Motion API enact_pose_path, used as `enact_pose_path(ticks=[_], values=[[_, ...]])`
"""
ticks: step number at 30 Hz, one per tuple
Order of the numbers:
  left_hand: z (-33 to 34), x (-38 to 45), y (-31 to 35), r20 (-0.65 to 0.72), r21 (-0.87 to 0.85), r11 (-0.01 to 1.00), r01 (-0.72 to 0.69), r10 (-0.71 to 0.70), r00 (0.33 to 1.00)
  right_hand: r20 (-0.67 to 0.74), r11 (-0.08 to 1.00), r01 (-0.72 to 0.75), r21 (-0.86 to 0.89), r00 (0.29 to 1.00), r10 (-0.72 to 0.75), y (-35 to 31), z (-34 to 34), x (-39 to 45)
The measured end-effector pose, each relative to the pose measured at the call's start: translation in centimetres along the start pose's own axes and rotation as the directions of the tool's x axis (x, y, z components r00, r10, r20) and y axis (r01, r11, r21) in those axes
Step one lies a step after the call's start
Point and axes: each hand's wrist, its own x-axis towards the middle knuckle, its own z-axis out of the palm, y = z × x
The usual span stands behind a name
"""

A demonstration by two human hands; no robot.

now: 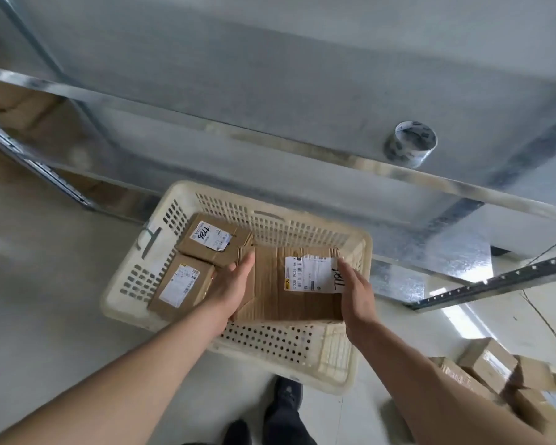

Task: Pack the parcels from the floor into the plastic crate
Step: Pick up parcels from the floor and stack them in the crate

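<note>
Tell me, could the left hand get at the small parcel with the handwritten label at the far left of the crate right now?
Probably yes. The left hand rests flat on the big box, fingers straight, and the small parcel lies uncovered just beyond its fingertips in the crate, with nothing stacked on it.

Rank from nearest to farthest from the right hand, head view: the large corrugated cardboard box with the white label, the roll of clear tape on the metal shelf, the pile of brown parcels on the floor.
From the right hand:
1. Large corrugated cardboard box with the white label: touching it, inside the crate.
2. Pile of brown parcels: lower right, on the floor.
3. Roll of clear tape: on the metal shelf above the crate.
</note>
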Motion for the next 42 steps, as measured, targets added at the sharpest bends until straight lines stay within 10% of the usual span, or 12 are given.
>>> enact_pose_path(ticks=[17, 28, 35, 42], values=[[0.9, 16.2, -9.2, 0.120, 0.299, 0.938, 0.178, -0.222, 0.968, -0.054, 0.952, -0.241, -0.190, 0.970, 0.235, 12.8, 7.4, 9.1], [2.2, 26.6, -14.7, 0.095, 0.287, 0.941, 0.176, -0.211, 0.973, -0.193, 0.810, -0.582, -0.074, 0.805, 0.561, 23.5, 10.0, 15.3], [0.5, 27.2, -16.6, 0.037, 0.124, 0.916, 0.382, -0.389, 0.921, -0.189, 0.719, -0.362, -0.594, 0.931, 0.312, 23.3, 10.8, 16.2], [-0.4, 30.6, -14.4, 0.050, 0.075, 0.936, 0.344, -0.348, 0.936, -0.055, 0.681, -0.384, -0.624, 0.890, 0.452, 24.3, 11.6, 16.8]])
